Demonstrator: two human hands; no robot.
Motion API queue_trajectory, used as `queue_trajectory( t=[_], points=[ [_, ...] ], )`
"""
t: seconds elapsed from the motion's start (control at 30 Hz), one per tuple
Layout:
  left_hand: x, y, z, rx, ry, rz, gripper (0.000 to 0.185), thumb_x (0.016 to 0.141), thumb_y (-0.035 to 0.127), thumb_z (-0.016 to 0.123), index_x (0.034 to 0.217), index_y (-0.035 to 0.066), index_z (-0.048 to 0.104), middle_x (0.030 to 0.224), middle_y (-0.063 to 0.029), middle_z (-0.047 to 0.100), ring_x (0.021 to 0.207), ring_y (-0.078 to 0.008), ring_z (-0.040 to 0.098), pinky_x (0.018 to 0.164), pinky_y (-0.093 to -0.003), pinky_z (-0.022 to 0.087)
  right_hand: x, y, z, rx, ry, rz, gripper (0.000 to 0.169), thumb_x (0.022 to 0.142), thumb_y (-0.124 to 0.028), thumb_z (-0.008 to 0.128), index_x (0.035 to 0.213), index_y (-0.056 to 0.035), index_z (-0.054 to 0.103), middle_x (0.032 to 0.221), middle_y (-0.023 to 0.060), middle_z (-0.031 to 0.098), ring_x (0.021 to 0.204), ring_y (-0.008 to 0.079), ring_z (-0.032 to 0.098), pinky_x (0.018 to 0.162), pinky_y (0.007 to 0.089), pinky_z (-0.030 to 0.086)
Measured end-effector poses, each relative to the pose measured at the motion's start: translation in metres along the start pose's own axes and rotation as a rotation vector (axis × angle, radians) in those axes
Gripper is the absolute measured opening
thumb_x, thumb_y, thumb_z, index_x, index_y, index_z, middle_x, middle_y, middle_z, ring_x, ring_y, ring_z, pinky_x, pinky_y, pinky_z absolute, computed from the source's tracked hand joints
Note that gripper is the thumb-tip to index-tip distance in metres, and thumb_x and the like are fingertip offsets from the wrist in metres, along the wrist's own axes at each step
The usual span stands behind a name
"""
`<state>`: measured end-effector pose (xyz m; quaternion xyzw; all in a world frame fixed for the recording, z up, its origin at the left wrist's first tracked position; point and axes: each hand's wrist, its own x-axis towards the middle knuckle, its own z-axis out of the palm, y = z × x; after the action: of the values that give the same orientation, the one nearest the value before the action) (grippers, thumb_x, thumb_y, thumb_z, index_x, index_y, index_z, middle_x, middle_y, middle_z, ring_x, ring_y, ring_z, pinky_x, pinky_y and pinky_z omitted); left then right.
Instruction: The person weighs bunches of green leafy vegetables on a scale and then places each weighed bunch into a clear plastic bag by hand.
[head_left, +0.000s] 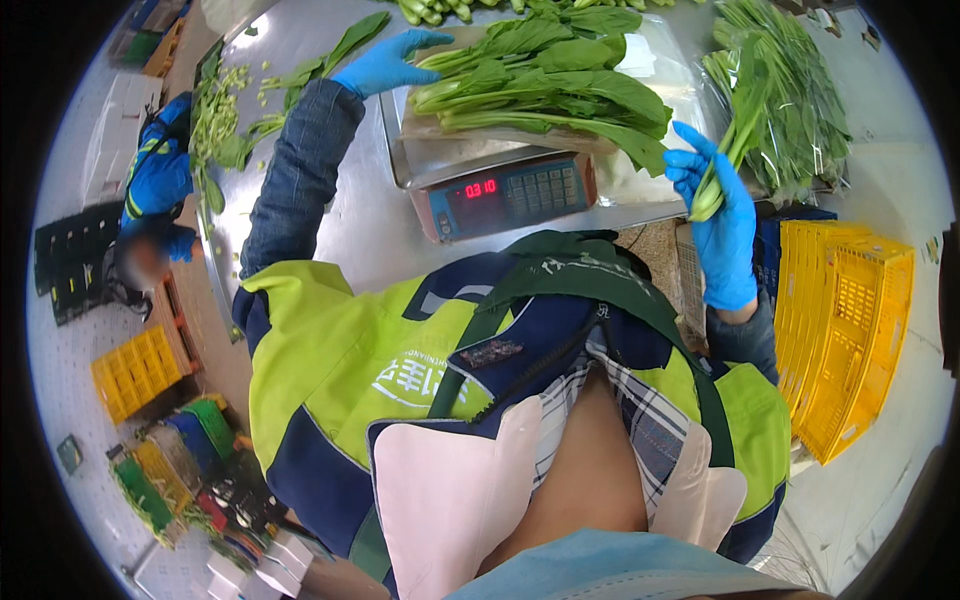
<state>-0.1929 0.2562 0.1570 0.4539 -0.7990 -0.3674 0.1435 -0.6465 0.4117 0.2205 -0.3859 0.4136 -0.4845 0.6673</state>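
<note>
My left hand (394, 61), in a blue glove, has thumb and fingers spread at the cut stem ends of a pile of leafy greens (532, 79). Its fingertips reach the nearest stems, but the hand is not closed around them. The greens lie crosswise on a digital scale (506, 195) with lit red digits and a keypad. My right hand (716, 217), also gloved in blue, grips one stalk of leafy green (742, 135) near its pale base. That stalk points up and away, to the right of the scale.
Bagged greens (802, 112) lie at the right on the steel table (367, 225), beside clear plastic bags (667, 82). Leaf and stem scraps (221, 112) litter its left side. Yellow crates (840, 330) stand at the right. A person in blue (161, 172) is beyond the table's left edge.
</note>
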Motion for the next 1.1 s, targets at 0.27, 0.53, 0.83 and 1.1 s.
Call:
queue_trajectory(
  t=[0.27,0.53,0.83,1.1],
  points=[
    [-0.033,0.014,0.026,-0.086,0.202,-0.004,0.041,0.093,0.013,0.064,0.134,0.010,0.058,0.121,-0.0031,0.065,0.103,-0.0106,0.060,0.090,-0.0268,0.049,0.072,-0.027,-0.002,-0.477,-0.228,-0.009,0.044,0.102,-0.036,0.044,0.126,-0.0058,0.065,0.075,0.0000,0.056,0.071,0.0081,0.051,0.068,0.0222,0.040],
    [-0.096,0.049,0.081,-0.105,0.388,-0.176,0.029,0.090,0.011,0.065,0.118,0.007,0.068,0.109,-0.0052,0.069,0.097,-0.0140,0.064,0.087,-0.0284,0.049,0.225,-0.055,0.023,-0.943,-0.519,-0.194,0.037,0.100,-0.034,0.050,0.120,-0.0100,0.069,0.072,0.0004,0.053,0.068,0.0079,0.052,0.064,0.0237,0.042],
    [-0.084,0.095,0.085,-0.396,0.610,-0.145,0.029,0.093,0.013,0.064,0.120,0.004,0.064,0.106,-0.0065,0.067,0.096,-0.0148,0.063,0.087,-0.0284,0.049,0.156,0.019,0.126,-0.086,-0.449,-0.007,0.049,0.105,-0.040,0.040,0.122,0.0007,0.060,0.107,0.0101,0.067,0.105,0.0160,0.063,0.093,0.0322,0.052],
    [-0.083,0.020,0.084,-0.527,0.779,-0.255,0.025,0.096,0.008,0.059,0.120,0.003,0.063,0.111,-0.0030,0.066,0.097,-0.0089,0.059,0.089,-0.0244,0.047,0.095,0.033,0.103,-0.068,-0.899,0.729,0.036,0.102,-0.019,0.052,0.133,-0.0021,0.056,0.114,0.0104,0.068,0.101,0.0177,0.066,0.090,0.0283,0.052]
  ],
)
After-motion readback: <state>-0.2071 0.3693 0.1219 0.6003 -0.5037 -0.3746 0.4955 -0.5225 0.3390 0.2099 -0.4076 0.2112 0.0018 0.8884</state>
